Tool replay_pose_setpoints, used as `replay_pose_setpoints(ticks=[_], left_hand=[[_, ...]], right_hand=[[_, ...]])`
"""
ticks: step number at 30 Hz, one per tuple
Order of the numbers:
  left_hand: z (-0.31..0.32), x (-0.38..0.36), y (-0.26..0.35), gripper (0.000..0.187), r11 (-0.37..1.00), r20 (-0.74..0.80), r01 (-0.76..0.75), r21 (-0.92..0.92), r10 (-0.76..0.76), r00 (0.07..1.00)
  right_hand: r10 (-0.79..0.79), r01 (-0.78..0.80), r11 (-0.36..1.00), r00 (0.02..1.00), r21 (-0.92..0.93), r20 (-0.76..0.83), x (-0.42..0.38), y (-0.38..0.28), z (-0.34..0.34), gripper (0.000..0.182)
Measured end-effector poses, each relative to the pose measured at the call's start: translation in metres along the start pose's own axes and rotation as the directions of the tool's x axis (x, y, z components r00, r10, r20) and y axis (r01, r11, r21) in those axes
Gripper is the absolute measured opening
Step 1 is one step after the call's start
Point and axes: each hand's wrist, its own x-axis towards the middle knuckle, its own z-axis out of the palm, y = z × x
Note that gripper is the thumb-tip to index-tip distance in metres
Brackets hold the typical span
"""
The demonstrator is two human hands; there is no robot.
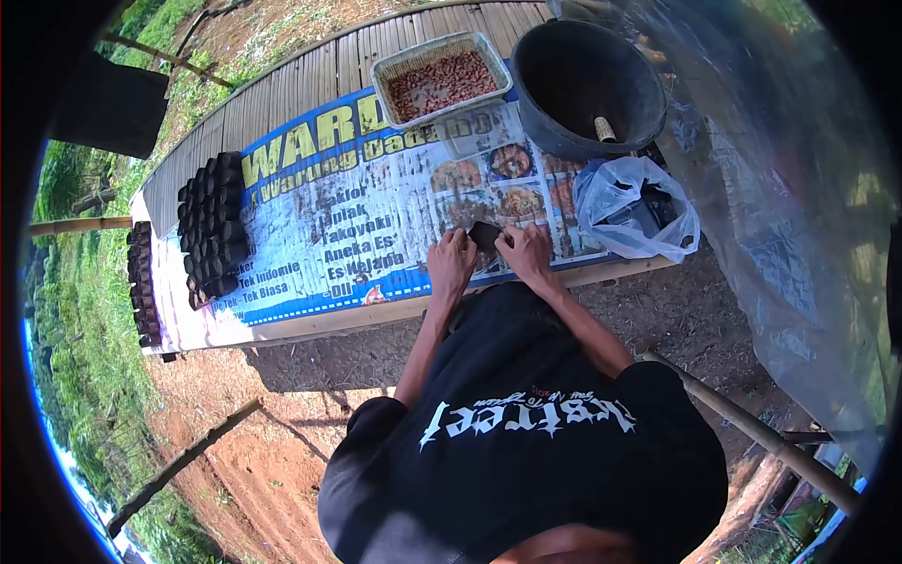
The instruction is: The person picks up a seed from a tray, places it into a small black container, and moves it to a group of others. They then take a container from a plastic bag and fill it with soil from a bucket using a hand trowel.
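A small black plastic bag (485,235) is held between my two hands, over the front part of a printed banner (376,202). My left hand (452,258) pinches its left edge, and my right hand (524,252) pinches its right edge. To the right of my hands lies a clear plastic bag (615,218) with dark items inside. Beyond them stand a foil tray (404,113) of reddish seeds and a large dark bucket (564,136) with a pale, cob-like object in it.
Rows of filled black bags (211,221) stand on the table's left part, with another row (142,282) at its left end. Clear plastic sheeting (761,188) hangs at the right. Wooden poles (752,423) cross the lower right.
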Motion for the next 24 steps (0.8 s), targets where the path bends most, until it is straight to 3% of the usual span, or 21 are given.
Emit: replay_pose_setpoints(ticks=[5,17,20,24], left_hand=[[-0.001,-0.003,-0.001,0.016,0.999,0.031,0.015,-0.03,-0.014,0.999],[0.001,-0.002,-0.01,0.02,1.0,0.01,-0.009,-0.016,0.009,1.0],[0.001,-0.002,-0.007,0.023,0.998,0.059,0.041,-0.038,-0.039,0.998],[-0.008,0.0,0.001,0.025,0.998,0.055,0.065,0.007,-0.065,0.996]], right_hand=[[0.065,-0.066,0.998,0.998,0.019,0.028,-0.003,-0.002,0.006,0.024],[0.045,-0.045,0.999,0.999,-0.012,-0.014,-0.006,0.002,0.01,0.024],[0.062,-0.063,0.994,0.998,-0.087,-0.018,-0.008,0.004,0.01,0.025],[0.089,-0.087,0.995,0.995,-0.046,0.037,-0.003,-0.008,-0.005,0.026]])
